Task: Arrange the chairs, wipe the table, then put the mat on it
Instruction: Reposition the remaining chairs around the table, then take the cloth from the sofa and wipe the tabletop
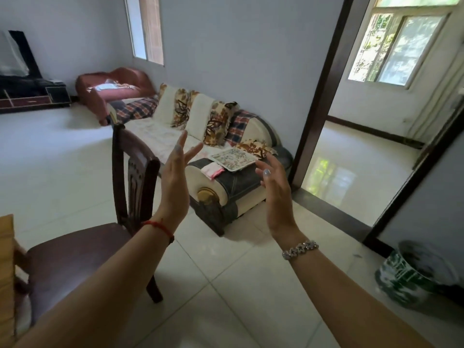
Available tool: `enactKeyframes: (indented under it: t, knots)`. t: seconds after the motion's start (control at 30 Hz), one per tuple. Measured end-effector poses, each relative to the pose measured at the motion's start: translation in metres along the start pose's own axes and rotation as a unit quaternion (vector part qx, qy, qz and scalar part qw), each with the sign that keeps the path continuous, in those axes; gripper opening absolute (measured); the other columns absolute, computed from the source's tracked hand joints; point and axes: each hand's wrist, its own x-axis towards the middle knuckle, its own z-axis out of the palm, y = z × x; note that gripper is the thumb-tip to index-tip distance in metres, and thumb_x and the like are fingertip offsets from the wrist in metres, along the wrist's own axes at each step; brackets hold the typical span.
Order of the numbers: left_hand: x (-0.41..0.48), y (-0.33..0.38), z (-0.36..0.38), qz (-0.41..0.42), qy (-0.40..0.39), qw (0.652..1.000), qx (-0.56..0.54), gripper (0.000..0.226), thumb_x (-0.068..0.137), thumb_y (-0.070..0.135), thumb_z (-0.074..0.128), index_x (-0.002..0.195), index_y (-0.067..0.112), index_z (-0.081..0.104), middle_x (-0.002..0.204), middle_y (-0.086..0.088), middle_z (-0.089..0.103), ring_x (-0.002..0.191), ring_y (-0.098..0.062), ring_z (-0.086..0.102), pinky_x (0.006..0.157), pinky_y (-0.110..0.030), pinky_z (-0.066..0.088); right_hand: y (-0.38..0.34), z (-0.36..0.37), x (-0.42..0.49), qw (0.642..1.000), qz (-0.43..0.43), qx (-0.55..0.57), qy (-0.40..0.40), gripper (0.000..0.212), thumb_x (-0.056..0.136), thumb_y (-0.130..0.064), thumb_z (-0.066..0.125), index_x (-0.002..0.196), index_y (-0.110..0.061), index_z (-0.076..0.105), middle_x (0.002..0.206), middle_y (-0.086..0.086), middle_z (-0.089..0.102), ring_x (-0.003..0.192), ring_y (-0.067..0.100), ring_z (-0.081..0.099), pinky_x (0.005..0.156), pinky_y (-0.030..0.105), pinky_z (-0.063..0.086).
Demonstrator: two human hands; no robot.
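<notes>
A dark wooden chair (82, 247) stands at the lower left, its seat pushed toward a light wooden table (6, 272) at the left edge. On the sofa's near armrest lies a floral mat (233, 158), with a pink cloth (213, 170) beside it on the left. My left hand (175, 177) is raised with its fingers spread, just right of the chair's backrest and holding nothing. My right hand (276, 194) is also raised and open, palm facing left. Both hands are stretched toward the armrest and are apart from the mat and the cloth.
A cream sofa (200, 126) with patterned cushions runs along the wall. A red chaise (113, 86) and a dark TV cabinet (32, 94) stand at the back. A dark-framed doorway (319, 109) opens on the right. A green and white ceramic pot (411, 275) sits on the floor at the right.
</notes>
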Motion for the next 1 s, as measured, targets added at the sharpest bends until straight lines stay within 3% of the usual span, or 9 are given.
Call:
enactKeyframes:
  t: [0.07,0.17,0.3,0.37,0.47,0.6,0.7,0.9,1.0]
  knots:
    - [0.025,-0.017,0.01,-0.015,-0.012,1.0,0.011,0.064,0.086,0.045,0.016,0.143,0.019,0.03,0.125,0.001,0.057,0.109,0.019,0.039,0.103,-0.026,0.009,0.018,-0.005,0.029,1.0,0.007,-0.012,-0.007,0.052,0.089,-0.035,0.026,0.138,-0.019,0.032,0.136,0.005,0.047,0.122,0.013,0.045,0.077,-0.004,0.035]
    - [0.064,-0.044,0.027,-0.031,-0.018,0.999,0.034,0.064,0.086,0.045,0.016,0.144,0.021,0.029,0.126,0.003,0.056,0.115,0.011,0.038,0.102,-0.027,0.007,0.045,-0.013,0.075,0.999,0.033,0.009,-0.023,0.054,0.086,-0.034,0.029,0.137,-0.02,0.035,0.139,0.005,0.045,0.128,0.018,0.042,0.092,0.008,0.035]
    - [0.115,-0.082,0.051,-0.035,-0.023,0.997,0.061,0.063,0.086,0.045,0.017,0.144,0.022,0.027,0.13,0.0,0.055,0.123,0.002,0.032,0.102,-0.026,0.007,0.086,-0.016,0.134,0.999,0.008,-0.028,-0.021,0.058,0.087,-0.039,0.027,0.14,-0.015,0.031,0.139,0.008,0.045,0.127,0.017,0.043,0.099,0.012,0.036]
    - [0.141,-0.103,0.063,-0.038,-0.013,0.996,0.077,0.063,0.086,0.044,0.017,0.144,0.022,0.025,0.135,-0.003,0.053,0.125,0.0,0.033,0.103,-0.027,0.008,0.109,-0.017,0.165,1.0,0.024,-0.003,-0.009,0.057,0.087,-0.036,0.029,0.14,-0.016,0.032,0.136,0.006,0.048,0.124,0.016,0.046,0.094,0.01,0.039]
    - [0.187,-0.14,0.083,-0.05,0.008,0.995,0.091,0.061,0.087,0.046,0.019,0.144,0.023,0.025,0.137,-0.004,0.051,0.13,-0.013,0.04,0.11,-0.034,0.015,0.146,-0.017,0.216,0.999,0.029,0.001,-0.018,0.054,0.088,-0.036,0.03,0.14,-0.021,0.031,0.135,0.002,0.048,0.122,0.015,0.047,0.088,0.011,0.039]
    - [0.248,-0.185,0.111,-0.07,0.027,0.992,0.101,0.059,0.09,0.044,0.022,0.144,0.023,0.026,0.14,-0.007,0.047,0.123,-0.016,0.047,0.109,-0.039,0.027,0.191,-0.022,0.287,0.998,0.037,0.002,-0.047,0.053,0.089,-0.034,0.031,0.14,-0.023,0.03,0.133,0.001,0.047,0.114,0.009,0.05,0.086,0.012,0.039]
    - [0.29,-0.224,0.128,-0.081,0.045,0.989,0.113,0.055,0.093,0.042,0.022,0.144,0.021,0.028,0.139,-0.008,0.048,0.125,-0.019,0.047,0.111,-0.041,0.029,0.228,-0.023,0.338,0.996,0.046,0.001,-0.074,0.052,0.09,-0.033,0.032,0.14,-0.021,0.031,0.126,-0.007,0.047,0.117,0.009,0.049,0.097,0.024,0.04]
    - [0.364,-0.319,0.137,-0.111,0.07,0.981,0.141,0.043,0.1,0.029,0.029,0.142,0.017,0.033,0.138,-0.01,0.048,0.126,-0.02,0.047,0.109,-0.035,0.034,0.317,-0.005,0.424,0.989,0.058,-0.053,-0.125,0.04,0.099,-0.023,0.034,0.14,-0.022,0.031,0.127,-0.003,0.051,0.107,0.019,0.056,0.096,0.034,0.046]
    - [0.397,-0.379,0.129,-0.141,0.088,0.974,0.152,0.04,0.098,0.021,0.04,0.138,0.017,0.04,0.133,-0.007,0.052,0.119,-0.016,0.051,0.096,-0.019,0.043,0.373,0.014,0.459,0.982,0.063,-0.105,-0.145,0.043,0.099,-0.023,0.035,0.142,-0.021,0.028,0.128,0.001,0.054,0.111,0.015,0.055,0.093,0.025,0.044]
